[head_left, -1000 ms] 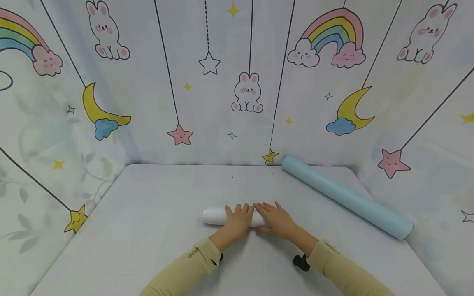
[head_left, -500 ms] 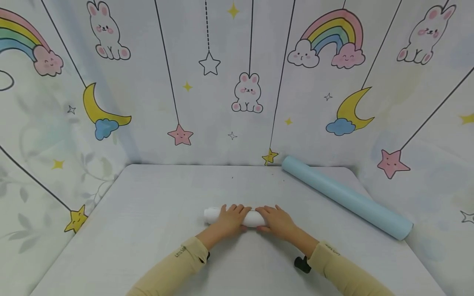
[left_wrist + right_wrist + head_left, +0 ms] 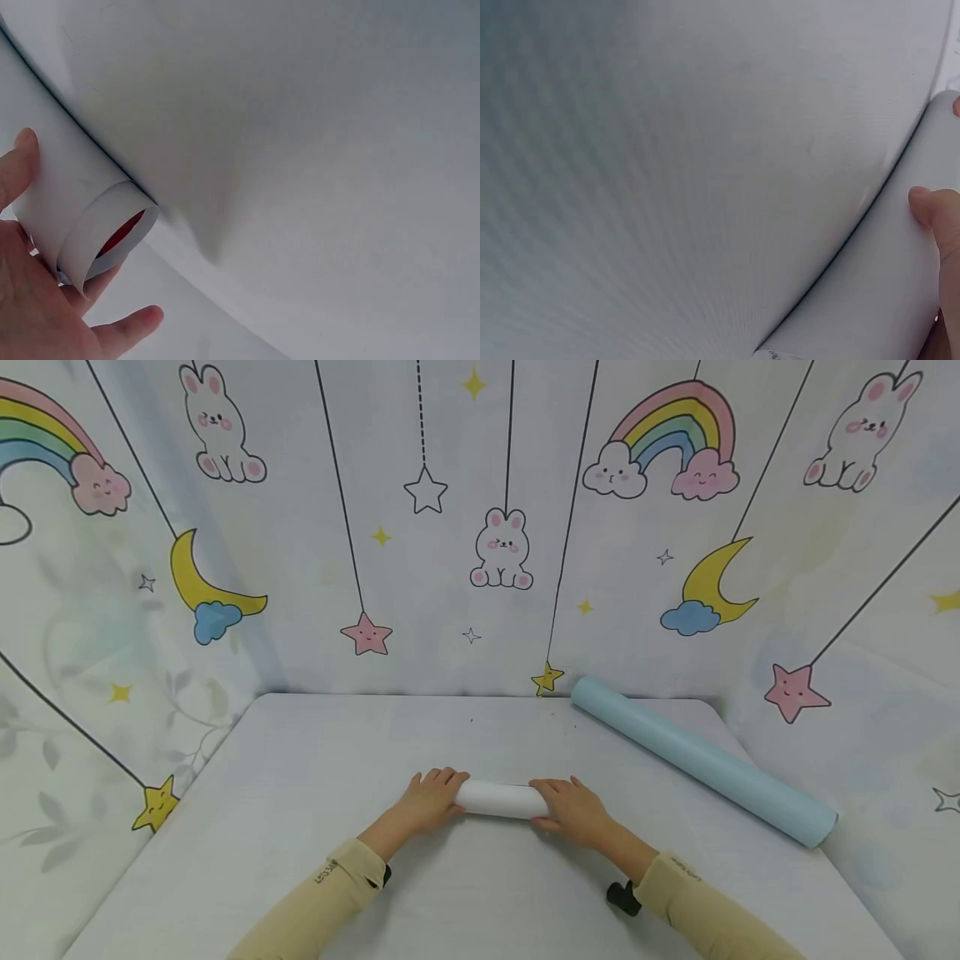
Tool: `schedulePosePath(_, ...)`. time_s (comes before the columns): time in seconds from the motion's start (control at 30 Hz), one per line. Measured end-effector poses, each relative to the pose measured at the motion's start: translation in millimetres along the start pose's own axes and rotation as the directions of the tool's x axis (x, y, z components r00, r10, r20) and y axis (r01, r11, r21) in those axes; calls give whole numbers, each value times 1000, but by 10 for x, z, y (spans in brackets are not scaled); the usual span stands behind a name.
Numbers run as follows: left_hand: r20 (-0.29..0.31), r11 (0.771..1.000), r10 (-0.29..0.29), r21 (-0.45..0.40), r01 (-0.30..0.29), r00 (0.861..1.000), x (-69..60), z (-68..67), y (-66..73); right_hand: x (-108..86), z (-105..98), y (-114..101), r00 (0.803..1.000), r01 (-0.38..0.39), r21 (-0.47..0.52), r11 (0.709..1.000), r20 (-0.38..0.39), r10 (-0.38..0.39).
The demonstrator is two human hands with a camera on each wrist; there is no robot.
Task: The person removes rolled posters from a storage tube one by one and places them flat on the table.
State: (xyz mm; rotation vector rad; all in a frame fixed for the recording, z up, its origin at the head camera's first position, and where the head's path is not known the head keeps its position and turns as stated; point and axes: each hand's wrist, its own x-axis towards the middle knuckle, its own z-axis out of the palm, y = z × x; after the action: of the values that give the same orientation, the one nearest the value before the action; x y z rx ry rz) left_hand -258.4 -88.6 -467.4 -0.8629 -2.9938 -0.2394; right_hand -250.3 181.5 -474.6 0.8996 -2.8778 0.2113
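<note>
A rolled-up white sheet [image 3: 498,799], seemingly paper, lies crosswise on the white table. My left hand [image 3: 431,802] grips its left end, and my right hand [image 3: 573,810] grips the right end. Between them the middle of the roll shows bare. In the left wrist view, the thumb of the left hand [image 3: 30,300] lies on the white roll [image 3: 67,165] with the other fingers on its far side; red shows inside the open end, where the layers stand slightly uneven. In the right wrist view, the right thumb [image 3: 930,206] presses the roll [image 3: 870,277]; the other fingers are mostly hidden.
A long light-blue roll [image 3: 701,760] lies slanted along the right side of the white table [image 3: 315,760]. Behind stands a curtain [image 3: 292,527] printed with rabbits, stars, moons and rainbows. A small black object [image 3: 624,898] sits by the right cuff.
My left hand has slid leftwards along the white roll, from beside the right hand to the left end. The right hand has shifted slightly right, so more of the roll's middle shows.
</note>
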Motion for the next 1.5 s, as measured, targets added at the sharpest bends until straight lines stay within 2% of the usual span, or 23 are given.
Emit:
schedulePosePath(0.4, 17, 1000, -22, 0, 22, 1000, -10, -22, 21, -4, 13, 2, 1000, 7, -6, 1000, 10, -7)
schedulePosePath(0.63, 62, 997, -81, 9, 80, 995, -25, -79, 100, 50, -7, 44, 999, 42, -79, 996, -14, -43)
schedulePosePath(0.93, 145, 986, -144, -60, 154, 979, -88, -115, 267, 140, -16, 117, 999, -41, -81, 996, -34, 38)
schedulePosePath(1.17, 158, 973, -152, -149, 176, 976, -160, -159, 385, 237, 14, 102, 991, -78, -40, 996, -114, 73)
schedulePosePath(1.27, 178, 967, -157, -171, 187, 972, -177, -191, 443, 268, 18, 61, 984, -85, 14, 996, -153, 86)
schedulePosePath(1.4, 206, 958, -157, -206, 200, 966, -180, -185, 507, 299, 11, -1, 981, -99, 120, 988, -155, 117)
schedulePosePath(1.5, 237, 937, -146, -277, 211, 960, -172, -157, 551, 320, 17, -36, 983, -106, 161, 981, -134, 128)
